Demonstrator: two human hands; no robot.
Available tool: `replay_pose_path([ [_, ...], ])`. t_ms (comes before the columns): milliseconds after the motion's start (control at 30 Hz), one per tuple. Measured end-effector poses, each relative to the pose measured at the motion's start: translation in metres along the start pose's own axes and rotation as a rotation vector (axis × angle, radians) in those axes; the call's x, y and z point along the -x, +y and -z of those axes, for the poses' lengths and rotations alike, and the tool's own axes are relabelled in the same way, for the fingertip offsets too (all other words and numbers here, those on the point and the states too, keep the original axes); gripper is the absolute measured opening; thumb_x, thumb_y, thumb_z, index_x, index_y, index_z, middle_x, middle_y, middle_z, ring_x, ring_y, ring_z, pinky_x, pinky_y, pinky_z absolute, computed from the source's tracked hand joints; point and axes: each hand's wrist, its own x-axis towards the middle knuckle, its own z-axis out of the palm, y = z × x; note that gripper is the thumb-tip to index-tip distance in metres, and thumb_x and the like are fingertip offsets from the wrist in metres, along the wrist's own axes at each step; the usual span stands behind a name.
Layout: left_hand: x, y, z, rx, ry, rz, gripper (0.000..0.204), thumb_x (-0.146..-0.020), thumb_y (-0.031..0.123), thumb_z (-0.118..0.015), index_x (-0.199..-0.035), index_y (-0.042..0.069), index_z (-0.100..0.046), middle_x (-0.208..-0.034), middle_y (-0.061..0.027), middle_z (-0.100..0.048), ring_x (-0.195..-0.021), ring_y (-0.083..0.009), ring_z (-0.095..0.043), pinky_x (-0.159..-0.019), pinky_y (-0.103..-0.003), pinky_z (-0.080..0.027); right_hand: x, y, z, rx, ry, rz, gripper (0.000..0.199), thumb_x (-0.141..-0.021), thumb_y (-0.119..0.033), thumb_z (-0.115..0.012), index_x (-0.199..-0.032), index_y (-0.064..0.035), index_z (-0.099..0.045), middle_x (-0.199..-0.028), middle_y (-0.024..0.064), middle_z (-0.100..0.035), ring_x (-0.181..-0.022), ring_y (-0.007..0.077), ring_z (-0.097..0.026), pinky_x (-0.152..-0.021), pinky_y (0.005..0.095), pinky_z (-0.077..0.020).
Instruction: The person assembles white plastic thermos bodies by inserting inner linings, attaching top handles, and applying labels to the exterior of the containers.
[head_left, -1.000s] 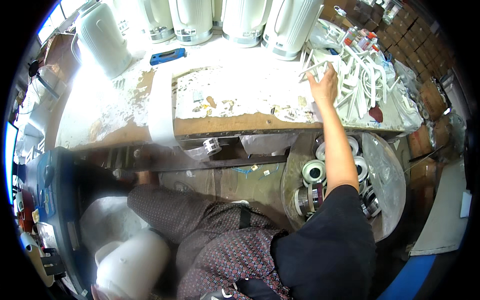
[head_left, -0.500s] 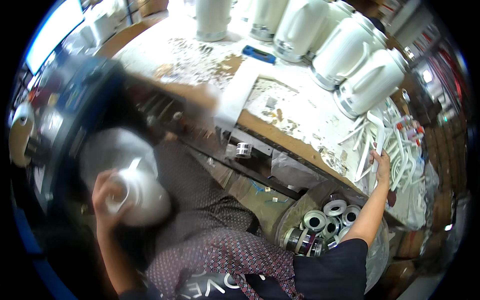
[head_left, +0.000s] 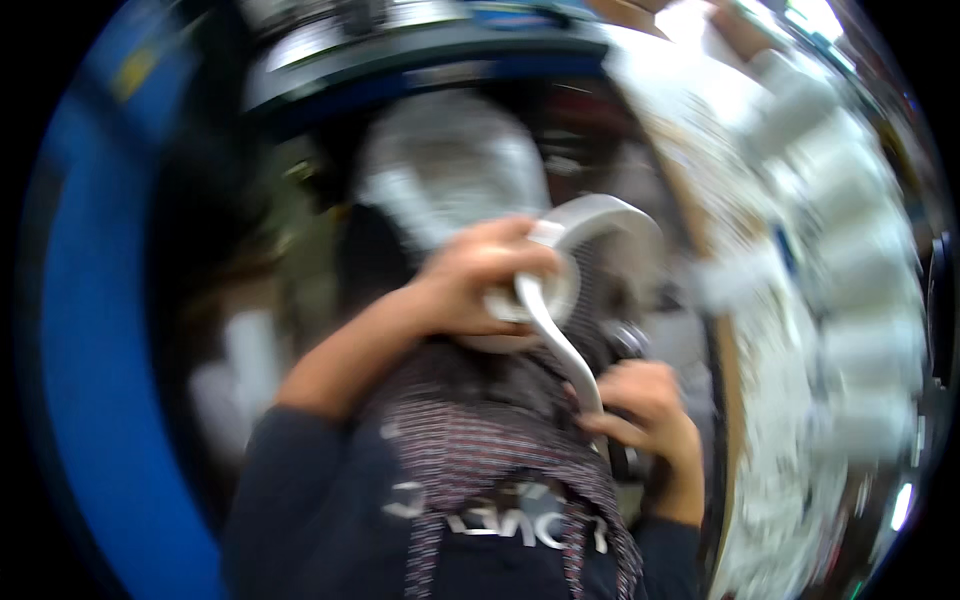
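Note:
Over my lap, my left hand (head_left: 490, 272) is closed round the open mouth of a white jug (head_left: 568, 290), fingers hooked over the rim. From the jug's side a broad curved handle (head_left: 605, 210) sticks out to the right. Pinched in my right hand (head_left: 645, 405), at its lower end, is a slim white curved handle strip (head_left: 560, 345). The strip's upper end lies across the jug's mouth, close to my left fingers; blur hides whether it touches. Most of the jug's body is behind my left hand.
A blue and dark machine (head_left: 450, 75) stands ahead, with a pale translucent bag-like thing (head_left: 455, 165) below it. Along the right runs a worktable with a brown edge (head_left: 735, 420), bearing several white jugs (head_left: 865, 260). A blue panel (head_left: 95, 350) rises at the left.
My view has swung left, away from the table. My right hand has brought the handle strip from the pile on the table to the jug, which my left hand still holds.

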Motion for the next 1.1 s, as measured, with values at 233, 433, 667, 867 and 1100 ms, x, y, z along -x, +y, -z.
replay_pose_path([
  [233, 0.023, -0.011, 0.034, 0.303, 0.274, -0.293, 0.056, -0.057, 0.034, -0.087, -0.107, 0.021, -0.064, -0.09, -0.0092, -0.058, -0.084, -0.0302, -0.059, -0.069, -0.041, -0.046, -0.06, 0.086, -0.045, -0.2, 0.548, -0.529, 0.063, -0.088, -0.044, -0.069, -0.127, 0.0021, -0.053, -0.135, 0.0192, -0.048, -0.122, 0.0299, -0.049, -0.104, 0.0419, -0.0375],
  [433, 0.102, -0.006, 0.093, -0.052, 0.568, -0.008, 0.059, -0.06, 0.046, -0.086, -0.102, 0.01, -0.068, -0.107, -0.0188, -0.061, -0.099, -0.0365, -0.063, -0.083, -0.043, -0.051, -0.144, 0.024, -0.103, -1.451, 1.498, -0.341, 0.018, -0.099, -0.02, -0.05, -0.084, -0.0109, -0.047, -0.071, -0.0007, -0.043, -0.058, 0.0071, -0.041, -0.055, 0.0241, -0.04],
  [667, 0.192, -0.01, 0.189, -0.046, 0.258, 0.001, 0.049, -0.078, 0.054, -0.074, -0.094, 0.017, -0.047, -0.121, -0.0262, -0.048, -0.112, -0.0456, -0.056, -0.097, -0.062, -0.047, -0.228, -0.072, -0.167, -1.465, 1.001, -0.241, 0.034, -0.104, -0.031, -0.048, -0.077, -0.0094, -0.045, -0.053, 0.0029, -0.048, -0.036, 0.0065, -0.033, -0.035, 0.0211, -0.0261],
  [867, 0.219, 0.013, 0.243, -0.073, 0.188, 0.057, 0.051, -0.08, 0.057, -0.07, -0.074, 0.012, -0.047, -0.124, -0.0247, -0.046, -0.119, -0.0479, -0.053, -0.104, -0.061, -0.042, -0.277, -0.136, -0.201, -1.297, 1.086, -0.302, 0.03, -0.104, -0.029, -0.048, -0.083, -0.0078, -0.047, -0.059, 0.0051, -0.054, -0.038, 0.0053, -0.035, -0.036, 0.0196, -0.028],
  [1100, 0.224, 0.013, 0.242, 0.089, 0.097, -0.082, 0.072, -0.061, 0.076, -0.072, -0.097, 0.017, -0.051, -0.126, -0.0245, -0.045, -0.118, -0.0482, -0.053, -0.113, -0.06, -0.026, -0.273, -0.111, -0.206, -0.904, 0.66, -0.423, 0.018, -0.093, -0.018, -0.056, -0.101, -0.002, -0.053, -0.143, 0.0235, -0.041, -0.122, 0.0265, -0.048, -0.106, 0.0406, -0.0367],
])
